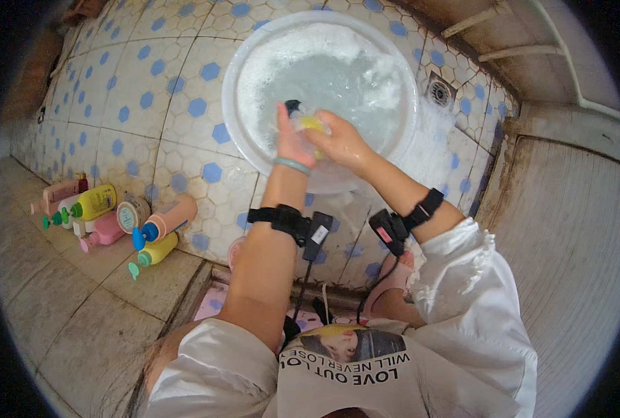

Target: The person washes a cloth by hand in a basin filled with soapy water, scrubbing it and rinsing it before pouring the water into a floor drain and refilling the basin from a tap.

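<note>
Over the near half of a large white plastic basin (235, 137), both hands are together around a small clear item with a yellow part (312, 124) and a black end (292, 106). Blur and the fingers hide its exact kind; it may be more than one piece. My left hand (293, 140), with a grey-green bangle on the wrist, supports it from the left. From the right, the fingers and thumb of my right hand (344, 140) close on the yellow part. Cloudy water (331, 78) with white suds fills the basin below.
Several pump bottles, among them a peach bottle (177, 217) with a blue pump, and a round tub (133, 215) lie or stand on the left. A floor drain (439, 92) is right of the basin. Suds (425, 141) cover tiles nearby. A grey panel (566, 224) borders the right side.
</note>
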Available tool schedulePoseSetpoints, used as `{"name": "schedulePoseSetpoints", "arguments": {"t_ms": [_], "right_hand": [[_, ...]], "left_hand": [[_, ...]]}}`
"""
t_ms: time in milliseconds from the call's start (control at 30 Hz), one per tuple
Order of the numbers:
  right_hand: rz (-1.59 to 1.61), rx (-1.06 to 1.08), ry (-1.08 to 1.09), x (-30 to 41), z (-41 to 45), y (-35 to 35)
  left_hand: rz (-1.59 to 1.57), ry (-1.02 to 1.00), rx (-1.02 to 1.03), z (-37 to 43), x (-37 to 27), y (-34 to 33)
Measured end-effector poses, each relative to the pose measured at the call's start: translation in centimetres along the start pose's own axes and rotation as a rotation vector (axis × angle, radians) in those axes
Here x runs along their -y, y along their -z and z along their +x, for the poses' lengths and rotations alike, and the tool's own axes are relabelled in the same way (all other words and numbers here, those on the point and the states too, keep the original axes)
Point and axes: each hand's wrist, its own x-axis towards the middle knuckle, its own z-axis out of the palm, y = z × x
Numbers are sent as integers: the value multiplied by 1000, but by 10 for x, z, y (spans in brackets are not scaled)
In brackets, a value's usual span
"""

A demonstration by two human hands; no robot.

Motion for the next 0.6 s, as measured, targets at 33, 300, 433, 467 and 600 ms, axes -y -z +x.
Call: {"name": "schedulePoseSetpoints", "arguments": {"t_ms": [33, 300, 433, 467, 600], "right_hand": [[8, 0, 0, 12, -11, -3], [-481, -273, 337, 6, 2, 5], [-724, -215, 85, 5, 45, 42], [-781, -188, -27, 0, 54, 44], [-648, -456, -83, -52, 71, 58]], "left_hand": [[-46, -6, 109, -2, -10, 5], [16, -288, 44, 1, 16, -1], [49, -146, -97, -22, 17, -17], [79, -165, -88, -17, 15, -4], [33, 47, -164, -26, 16, -12]]}}
